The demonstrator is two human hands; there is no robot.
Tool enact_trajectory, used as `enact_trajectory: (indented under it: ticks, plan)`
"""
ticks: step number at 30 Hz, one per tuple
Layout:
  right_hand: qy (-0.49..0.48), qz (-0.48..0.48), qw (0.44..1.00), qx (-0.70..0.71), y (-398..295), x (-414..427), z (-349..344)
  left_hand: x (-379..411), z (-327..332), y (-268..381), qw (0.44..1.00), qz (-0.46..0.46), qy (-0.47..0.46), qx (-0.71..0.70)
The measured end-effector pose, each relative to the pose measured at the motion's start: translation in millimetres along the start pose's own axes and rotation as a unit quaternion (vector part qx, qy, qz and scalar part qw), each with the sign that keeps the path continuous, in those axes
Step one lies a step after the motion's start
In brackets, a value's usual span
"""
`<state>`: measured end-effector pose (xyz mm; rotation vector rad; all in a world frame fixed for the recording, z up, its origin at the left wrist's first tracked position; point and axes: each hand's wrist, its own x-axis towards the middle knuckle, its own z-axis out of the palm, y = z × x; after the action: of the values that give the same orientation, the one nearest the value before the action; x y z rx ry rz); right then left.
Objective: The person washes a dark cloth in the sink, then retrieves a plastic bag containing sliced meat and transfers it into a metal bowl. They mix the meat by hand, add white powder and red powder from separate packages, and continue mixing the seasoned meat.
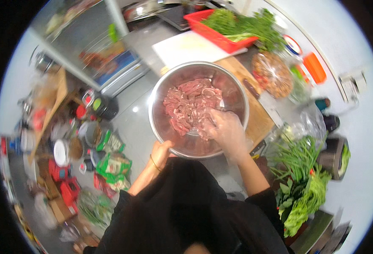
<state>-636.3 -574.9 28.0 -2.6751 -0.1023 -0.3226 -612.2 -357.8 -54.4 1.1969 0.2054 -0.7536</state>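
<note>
A large stainless-steel bowl [156, 81] is in front of my body, with thin slices of raw red meat [189, 98] heaped inside. My left hand [161, 150], bare and with a thin yellowish band at the wrist, grips the bowl's near-left rim. Inside the bowl, my right hand [226, 128] wears a clear plastic glove and is curled into the meat at the right side. Meat is bunched against its fingers, and the fingertips are partly hidden and blurred.
Beyond the bowl are a wooden cutting board [256, 116], a white board [186, 47] and a red basket [218, 36] of leafy greens. A knife [270, 109] lies at right near green onions [300, 158]. Jars and bags [114, 166] stand on the floor at left.
</note>
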Motion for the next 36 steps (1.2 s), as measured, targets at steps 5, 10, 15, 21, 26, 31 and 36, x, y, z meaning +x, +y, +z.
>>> enact_trajectory:
  ticks: [5, 10, 15, 21, 26, 31, 36]
  plan:
    - [-0.212, -0.069, 0.974, 0.036, -81, 3, 65, -109, -17, -35, 0.982, 0.069, 0.169, -0.049]
    - [-0.323, -0.023, 0.840, 0.436, -171, -33, 119, -212, -46, -67, 0.941, 0.122, 0.267, -0.168]
    - [-0.483, -0.094, 0.704, 0.512, -317, -65, 75, -316, -85, -138, 0.862, 0.142, 0.391, -0.289]
    - [-0.533, -0.429, 0.704, 0.191, -455, -128, 113, -430, -124, -202, 0.770, 0.220, 0.478, -0.361]
    - [-0.375, -0.750, 0.518, 0.171, -552, -268, 187, -541, -171, -268, 0.728, 0.257, 0.538, -0.340]
    - [-0.314, -0.789, 0.524, -0.064, -629, -416, 241, -629, -199, -296, 0.656, 0.256, 0.585, -0.402]
    - [-0.385, -0.801, 0.457, -0.019, -698, -456, 253, -666, -208, -340, 0.566, 0.314, 0.597, -0.474]
